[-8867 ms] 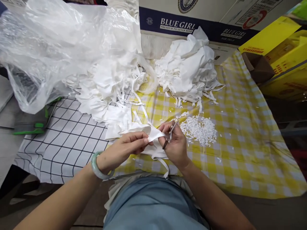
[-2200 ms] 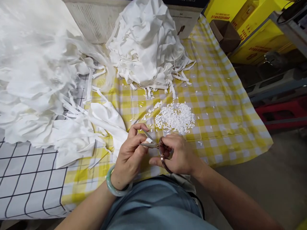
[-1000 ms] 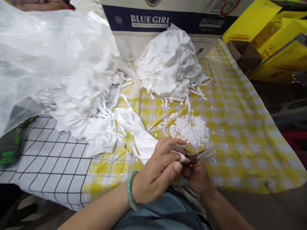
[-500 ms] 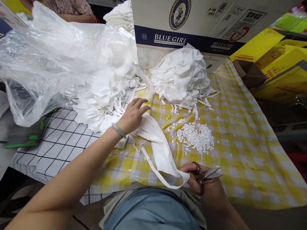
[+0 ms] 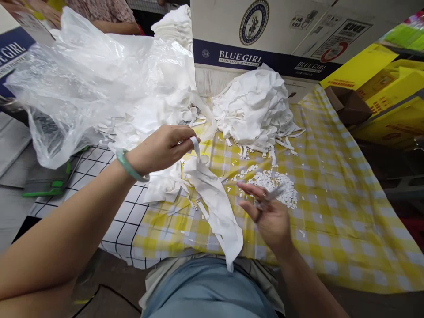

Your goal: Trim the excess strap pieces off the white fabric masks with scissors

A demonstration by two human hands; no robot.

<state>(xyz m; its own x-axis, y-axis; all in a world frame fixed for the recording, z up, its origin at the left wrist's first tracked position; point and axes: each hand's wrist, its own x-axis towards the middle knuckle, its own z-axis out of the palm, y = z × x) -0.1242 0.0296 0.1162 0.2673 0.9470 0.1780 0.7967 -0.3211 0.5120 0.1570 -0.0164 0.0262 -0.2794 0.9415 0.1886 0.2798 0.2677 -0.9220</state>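
Observation:
My left hand point(image 5: 162, 148), a green bangle on its wrist, pinches the end of a white strap point(image 5: 196, 146). From that strap a long white cloth piece point(image 5: 218, 203) hangs and drapes over the yellow checked cloth, its lower tip reaching the table's front edge. My right hand point(image 5: 274, 223) carries a pair of scissors point(image 5: 276, 192) across its fingers, blades pointing away to the right; they are blurred. The thumb and forefinger of that hand are apart, with no cloth between them. Just beyond it lies a heap of small white clippings point(image 5: 285, 183).
A pile of white strapped cloth pieces point(image 5: 255, 101) stands before a Blue Girl carton point(image 5: 228, 48). More white pieces lie at left under clear plastic point(image 5: 82, 75). Yellow boxes point(image 5: 394, 97) flank the right side. Another person's arm point(image 5: 115, 27) shows at the back left.
My left hand has closed on the strap, lifting it. My right hand has released the cloth's near end and moved away from me toward the clippings, still with the scissors.

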